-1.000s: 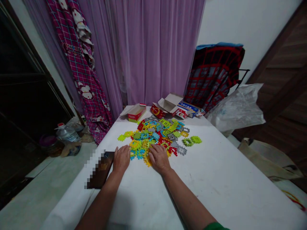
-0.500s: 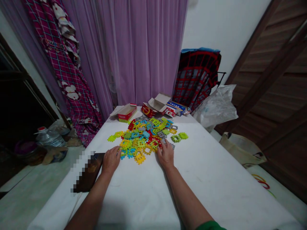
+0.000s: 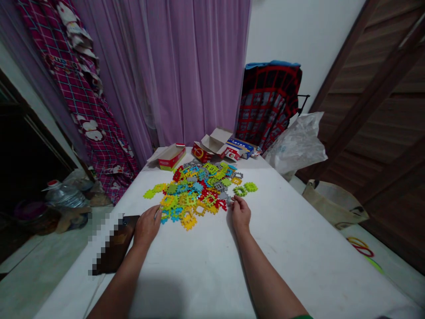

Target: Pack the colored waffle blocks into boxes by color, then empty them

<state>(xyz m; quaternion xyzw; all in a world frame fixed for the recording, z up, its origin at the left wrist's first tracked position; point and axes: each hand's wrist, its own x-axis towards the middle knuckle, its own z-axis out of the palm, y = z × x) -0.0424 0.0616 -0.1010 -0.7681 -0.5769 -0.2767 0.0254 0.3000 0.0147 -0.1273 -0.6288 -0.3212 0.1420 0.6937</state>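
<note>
A heap of notched, flat plastic building pieces (image 3: 191,199) in yellow, green, blue, red and grey lies on the white table. My left hand (image 3: 147,227) rests at the heap's left front edge, fingers loosely extended beside blue and yellow pieces. At the right edge, my right hand (image 3: 241,214) has its fingers curled together in a pinch. A bit of grey shows at those fingertips, seemingly a grey building piece, mostly hidden by the fingers. Two green pieces (image 3: 245,188) lie apart from the heap, just beyond my right hand.
A dark phone-like device (image 3: 114,248) lies left of my left forearm. Behind the heap stand an open red box (image 3: 171,157), another opened carton (image 3: 217,141) and a blue box (image 3: 244,147). A clear plastic bag (image 3: 295,146) hangs by the table's right edge.
My right hand has drawn back from the grey and red pieces and shifted right, its fingers now curled closer together. My left hand stays by the heap. The view has shifted slightly.
</note>
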